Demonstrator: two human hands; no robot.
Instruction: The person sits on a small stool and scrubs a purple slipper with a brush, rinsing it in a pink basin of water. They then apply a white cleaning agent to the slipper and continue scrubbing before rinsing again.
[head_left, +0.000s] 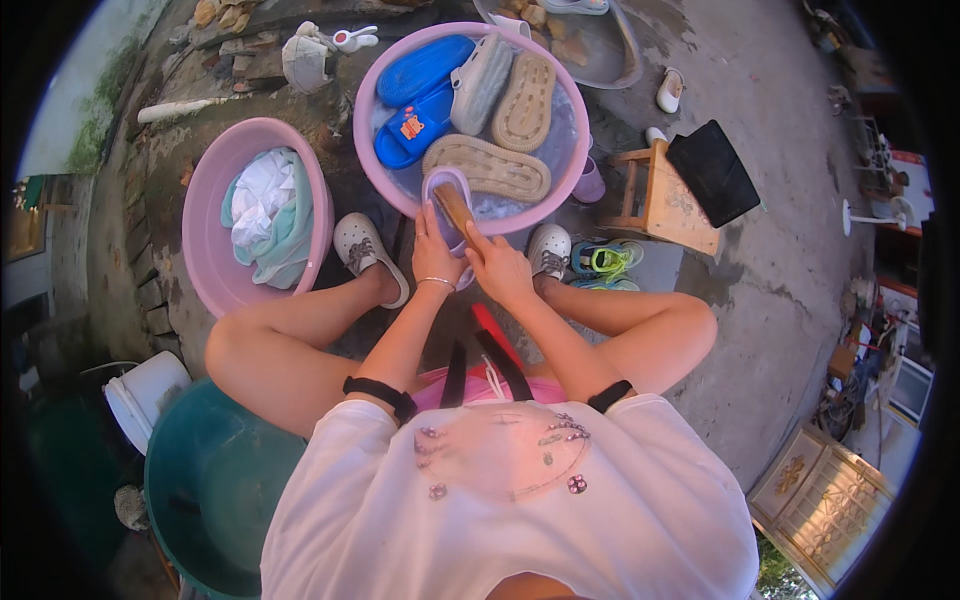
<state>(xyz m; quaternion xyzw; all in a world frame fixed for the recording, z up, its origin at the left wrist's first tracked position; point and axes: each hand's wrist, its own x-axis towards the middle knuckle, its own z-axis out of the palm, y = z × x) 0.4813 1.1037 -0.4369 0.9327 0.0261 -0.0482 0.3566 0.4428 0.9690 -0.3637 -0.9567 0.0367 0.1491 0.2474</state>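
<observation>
My left hand (436, 251) grips a lilac clog (433, 182) at the near rim of a pink basin (358, 124). In my right hand (501, 271) is a wooden-handled brush (452, 208), its far end inside the clog's opening; the bristles are hidden. Cloudy, sudsy water fills the basin. Two blue slides (424, 71) lie at its left, the nearer one bearing an orange bear figure. A pale grey clog (478, 90) rests on its side beside them. Two beige shoe soles (525, 101) face up at the right and front.
A second pink tub (321, 217) holds white and mint cloths at the left. On the right, a wooden stool (681, 199) carries a black flat panel (712, 172), near colourful sneakers (611, 259) and another lilac clog (589, 184). Behind my left side stand a green tub (169, 480) and white bucket (150, 397).
</observation>
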